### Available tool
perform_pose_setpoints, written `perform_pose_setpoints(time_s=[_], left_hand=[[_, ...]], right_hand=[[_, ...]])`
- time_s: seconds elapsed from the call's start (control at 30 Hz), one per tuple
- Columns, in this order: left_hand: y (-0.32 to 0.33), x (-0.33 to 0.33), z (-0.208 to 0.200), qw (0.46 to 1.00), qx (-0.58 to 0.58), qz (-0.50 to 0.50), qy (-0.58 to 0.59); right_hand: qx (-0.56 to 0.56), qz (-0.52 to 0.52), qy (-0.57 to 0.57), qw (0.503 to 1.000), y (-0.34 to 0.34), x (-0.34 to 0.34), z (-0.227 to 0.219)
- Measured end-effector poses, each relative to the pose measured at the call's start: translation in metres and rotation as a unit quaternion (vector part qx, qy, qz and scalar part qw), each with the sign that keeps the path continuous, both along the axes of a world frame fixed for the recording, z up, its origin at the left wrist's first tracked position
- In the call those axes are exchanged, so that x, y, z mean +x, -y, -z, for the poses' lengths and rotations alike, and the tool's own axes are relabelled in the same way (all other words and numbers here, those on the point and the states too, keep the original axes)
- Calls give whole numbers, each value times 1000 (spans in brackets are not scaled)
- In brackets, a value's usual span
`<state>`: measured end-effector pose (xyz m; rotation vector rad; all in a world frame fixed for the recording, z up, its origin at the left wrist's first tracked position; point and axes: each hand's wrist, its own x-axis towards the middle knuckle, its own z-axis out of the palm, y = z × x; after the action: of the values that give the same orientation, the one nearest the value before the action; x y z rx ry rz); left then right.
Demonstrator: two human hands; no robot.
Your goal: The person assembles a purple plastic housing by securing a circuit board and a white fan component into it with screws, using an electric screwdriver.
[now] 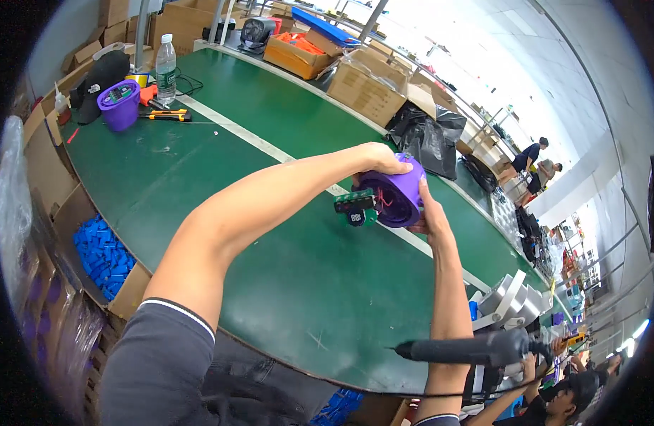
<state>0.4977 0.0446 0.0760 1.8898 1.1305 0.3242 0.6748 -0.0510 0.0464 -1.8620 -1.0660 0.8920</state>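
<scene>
Both of my hands grip a rounded purple plastic housing [410, 186] above the green tabletop. My left hand [385, 160] is closed over its far upper side. On its right side my right hand [431, 211] wraps round the wall, with some fingers hidden behind it. The hollow opening faces partly toward me and shows thin red wires [384, 199] inside. A green circuit board [357, 213] with dark parts hangs out at the opening's left side. A dark electric screwdriver [462, 349] hangs in front of my right forearm, touched by neither hand.
At the far left stand another purple housing [121, 112] with a board on it, a water bottle [166, 69], a utility knife [167, 115] and a black cap [105, 77]. Blue parts [102, 257] fill a box below the left edge. Grey lamp-like units [510, 299] stand right. Co-workers [572, 397] are nearby.
</scene>
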Motion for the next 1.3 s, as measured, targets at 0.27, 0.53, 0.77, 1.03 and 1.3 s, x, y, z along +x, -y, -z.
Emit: perform_pose_setpoints(time_s=[0.27, 0.53, 0.77, 1.03, 1.3], left_hand=[[-89, 61, 52, 994, 96, 32, 36], [-132, 112, 112, 949, 181, 107, 233], [-136, 81, 168, 945, 290, 23, 152], [3, -165, 141, 942, 328, 61, 21], [198, -192, 151, 869, 386, 294, -99]], right_hand=[[54, 8, 72, 996, -64, 64, 33], [262, -40, -25, 964, -95, 113, 97], [207, -18, 138, 968, -97, 91, 136], [162, -87, 370, 911, 89, 64, 105], [154, -50, 323, 933, 199, 22, 111]])
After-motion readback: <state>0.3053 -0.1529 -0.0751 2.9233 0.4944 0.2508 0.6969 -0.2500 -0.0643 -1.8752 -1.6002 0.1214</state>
